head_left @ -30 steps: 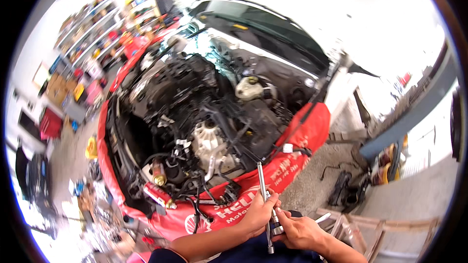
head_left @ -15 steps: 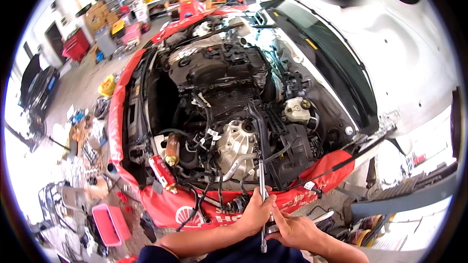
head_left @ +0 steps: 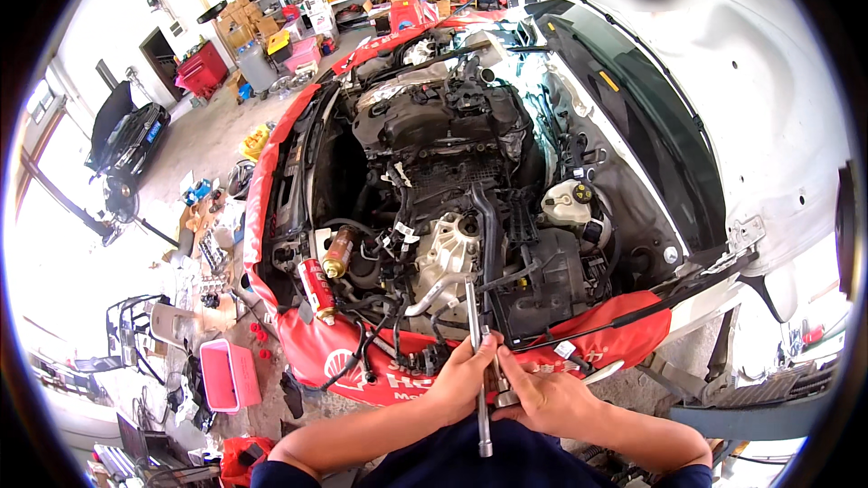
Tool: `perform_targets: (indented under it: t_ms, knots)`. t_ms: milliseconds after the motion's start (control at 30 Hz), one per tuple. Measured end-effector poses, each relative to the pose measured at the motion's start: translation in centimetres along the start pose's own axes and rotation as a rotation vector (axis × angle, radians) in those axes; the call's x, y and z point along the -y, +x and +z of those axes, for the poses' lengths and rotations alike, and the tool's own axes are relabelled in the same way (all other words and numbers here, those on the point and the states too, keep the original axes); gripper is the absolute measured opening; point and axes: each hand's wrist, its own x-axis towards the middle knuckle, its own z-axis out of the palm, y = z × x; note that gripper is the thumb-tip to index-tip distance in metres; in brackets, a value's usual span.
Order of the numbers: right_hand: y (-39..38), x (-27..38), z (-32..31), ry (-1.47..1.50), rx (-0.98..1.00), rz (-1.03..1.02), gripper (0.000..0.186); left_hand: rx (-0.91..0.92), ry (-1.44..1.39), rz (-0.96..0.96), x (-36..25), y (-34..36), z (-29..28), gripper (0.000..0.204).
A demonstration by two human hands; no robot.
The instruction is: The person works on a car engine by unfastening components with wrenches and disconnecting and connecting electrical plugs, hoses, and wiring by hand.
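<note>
In front of my body, over the near edge of the engine bay, both my hands meet. My left hand (head_left: 459,387) is closed around a long chrome socket extension bar (head_left: 484,434), its thumb lying along the metal. The bar points away from me toward the pale metal housing (head_left: 447,253), with a socket-like end nearest me. My right hand (head_left: 556,402) grips what looks like a ratchet (head_left: 504,397); the round head shows by the thumb, and a pale handle end sticks out past the hand. Its fingertips come close to the bar. How the two tools join is hidden.
A black engine cover (head_left: 438,117) lies beyond. Two spray cans, one red (head_left: 316,289) and one amber (head_left: 339,251), stand at the bay's left. A red fender cover (head_left: 597,327) drapes the near edge. A pink bin (head_left: 229,378) and scattered parts lie on the floor at left.
Both hands and the tools have moved slightly up in the picture, and the bar now tilts a little left at its far end. The whole view has shifted; both grips stay closed.
</note>
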Motion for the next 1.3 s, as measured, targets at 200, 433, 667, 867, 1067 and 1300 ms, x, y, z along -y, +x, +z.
perform_targets:
  t_ms: [200, 433, 667, 867, 1067, 1300]
  knots:
    - [-1.7, -1.7, 1.2, 0.627, -0.196, 0.086, 0.099, 0.043, -0.165, -0.001, -0.6, -0.1, 0.2, 0.025]
    - [0.9, -3.2, -1.1, 0.639, -0.066, 0.234, 0.061, -0.064, -0.145, -0.003, -2.2, 1.9, 0.1, 0.025]
    - [10.3, -6.9, -6.8, -0.305, 0.111, -0.09, 0.022, -0.038, 0.029, 0.172, -8.9, 7.9, 0.9, 0.032]
    - [21.2, -16.1, -7.4, -0.182, 0.131, 0.059, 0.041, 0.084, -0.007, 0.18, -18.2, 18.4, -0.5, 0.038]
    - [32.0, -29.6, -2.5, -0.236, 0.03, 0.095, 0.038, -0.072, -0.196, 0.158, -25.4, 35.9, -6.1, 0.036]
    - [40.1, -42.3, 6.8, -0.359, 0.207, 0.114, 0.036, -0.586, -0.02, 0.07, -26.3, 51.1, -9.3, 0.024]
